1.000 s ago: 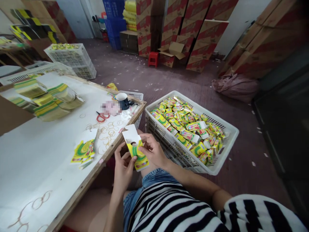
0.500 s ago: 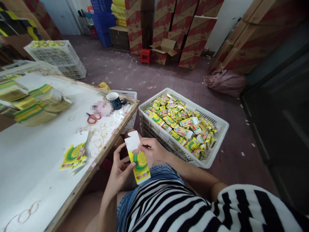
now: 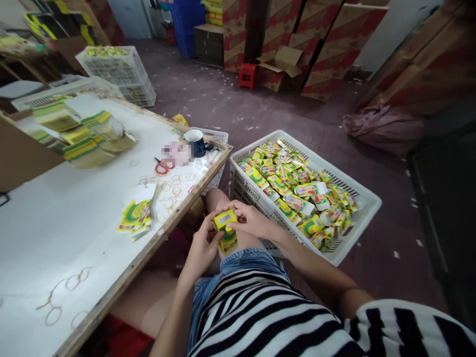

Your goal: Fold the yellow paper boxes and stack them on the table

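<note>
Over my lap, a small yellow-green box (image 3: 229,240) is held between both hands, with a barcode panel facing up at its top. My left hand (image 3: 204,244) grips the box from the left, thumb along its side. My right hand (image 3: 252,220) holds the upper right edge with its fingers pinched. Flat yellow-green cartons (image 3: 137,216) lie in a small pile on the white table (image 3: 92,208) to the left. On the right, a white crate (image 3: 362,218) holds many small yellow boxes (image 3: 286,188).
Red scissors (image 3: 164,166), a dark mug (image 3: 198,144) and rubber bands (image 3: 173,191) are on the table near its corner. Bundled carton stacks (image 3: 89,144) stand farther left. Behind are a red stool (image 3: 247,76), cardboard boxes (image 3: 320,49) and a cloth sack (image 3: 385,130).
The carton's white end flap no longer shows; a barcode panel now faces up at its top. My hands have closed in around it. The whole view has shifted.
</note>
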`<state>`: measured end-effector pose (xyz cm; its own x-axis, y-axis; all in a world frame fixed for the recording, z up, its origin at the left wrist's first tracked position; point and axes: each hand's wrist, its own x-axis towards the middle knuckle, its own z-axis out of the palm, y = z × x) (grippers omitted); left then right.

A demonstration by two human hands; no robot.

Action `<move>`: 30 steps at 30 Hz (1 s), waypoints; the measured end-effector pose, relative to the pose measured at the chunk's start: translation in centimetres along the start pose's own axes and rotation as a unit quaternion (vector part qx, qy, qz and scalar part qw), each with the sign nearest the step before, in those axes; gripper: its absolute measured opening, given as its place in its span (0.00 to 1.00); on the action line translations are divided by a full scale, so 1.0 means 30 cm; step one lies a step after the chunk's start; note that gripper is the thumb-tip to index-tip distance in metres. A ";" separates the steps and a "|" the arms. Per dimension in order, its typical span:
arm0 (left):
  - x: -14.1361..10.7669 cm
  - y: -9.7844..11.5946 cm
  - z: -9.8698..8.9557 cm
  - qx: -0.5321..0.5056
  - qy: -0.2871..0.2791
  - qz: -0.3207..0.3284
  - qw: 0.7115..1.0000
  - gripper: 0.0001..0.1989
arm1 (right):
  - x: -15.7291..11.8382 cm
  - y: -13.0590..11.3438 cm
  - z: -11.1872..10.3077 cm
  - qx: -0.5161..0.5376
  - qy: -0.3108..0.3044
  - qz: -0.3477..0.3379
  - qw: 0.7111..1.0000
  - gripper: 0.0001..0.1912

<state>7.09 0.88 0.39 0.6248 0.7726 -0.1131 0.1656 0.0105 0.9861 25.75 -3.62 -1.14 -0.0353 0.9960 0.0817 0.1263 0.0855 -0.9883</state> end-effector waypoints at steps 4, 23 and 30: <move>-0.007 -0.003 0.006 -0.029 -0.033 -0.018 0.999 0.27 | 0.005 -0.014 0.003 -0.089 0.004 0.015 0.996 0.14; 0.030 0.006 0.023 -0.094 0.046 -0.017 0.994 0.26 | 0.008 0.042 0.001 -0.116 0.082 -0.061 0.988 0.13; 0.098 -0.027 0.067 -0.046 0.073 0.049 0.995 0.30 | 0.007 0.109 -0.056 -0.081 0.215 -0.070 0.971 0.14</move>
<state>10.33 1.88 -0.99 0.5166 0.8562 -0.0037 0.0348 -0.0167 0.9993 27.81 -3.09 -4.13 0.3501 0.8892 0.2946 0.3058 0.1888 -0.9332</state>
